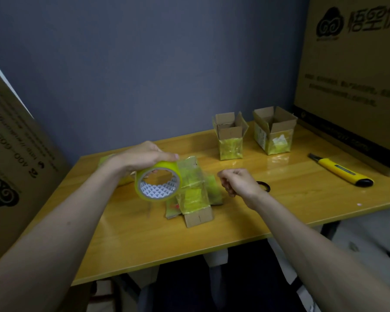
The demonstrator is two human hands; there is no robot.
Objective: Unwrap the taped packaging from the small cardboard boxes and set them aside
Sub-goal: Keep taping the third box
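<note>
Gripping glossy yellow tape roll (158, 183), left hand (142, 157)

On the large carton at right (356, 64) we read a black cloud logo and the characters "悟空优"; its smaller lines are blurred. The leaning carton at left (11, 140) shows the same logo and "400".

table (279, 212): glossy wood | boxes (230, 136): matt cardboard, shiny tape | knife (340, 171): smooth plastic
</note>
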